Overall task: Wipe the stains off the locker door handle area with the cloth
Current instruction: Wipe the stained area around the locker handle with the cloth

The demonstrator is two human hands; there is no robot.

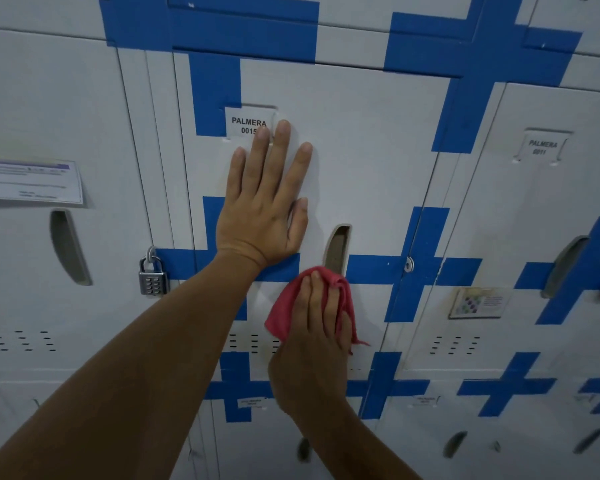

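The white locker door (368, 150) with blue tape fills the middle of the head view. Its recessed handle slot (336, 249) sits right of centre. My left hand (264, 202) lies flat and spread on the door, left of the slot and just below the "PALMERA" label (246, 123). My right hand (317, 344) presses a crumpled red cloth (288, 306) against the door directly under the slot; the cloth's top edge touches the slot's lower end. Fingers cover much of the cloth.
A combination padlock (152, 277) hangs at the door's left edge. A small hasp (409, 264) sits at the right edge. Neighbouring lockers with handle slots stand on both sides; a paper notice (30, 181) is on the left one. Vent slits lie below.
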